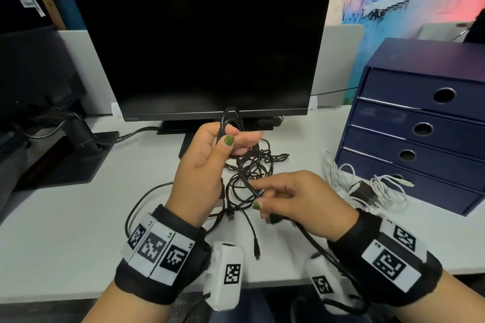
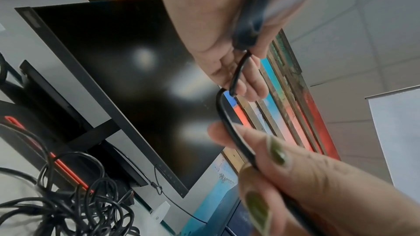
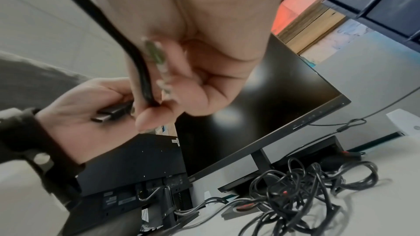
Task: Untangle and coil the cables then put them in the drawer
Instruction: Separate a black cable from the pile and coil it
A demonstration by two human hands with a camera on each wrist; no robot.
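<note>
An office: white desk (image 1: 65,217), dark monitor (image 1: 199,44), blue drawer unit (image 1: 420,123).

The white desk (image 1: 65,257) carries a monitor (image 1: 199,44), drawer unit (image 1: 420,126), tangled black cables (image 1: 249,173) and seemingly white cables (image 1: 378,191).

Our smooth black rubbery cable (image 1: 231,123), glossy dark monitor screen (image 1: 199,44), matt white tabletop (image 1: 65,244), navy cardboard-looking drawers (image 1: 425,123).
</note>
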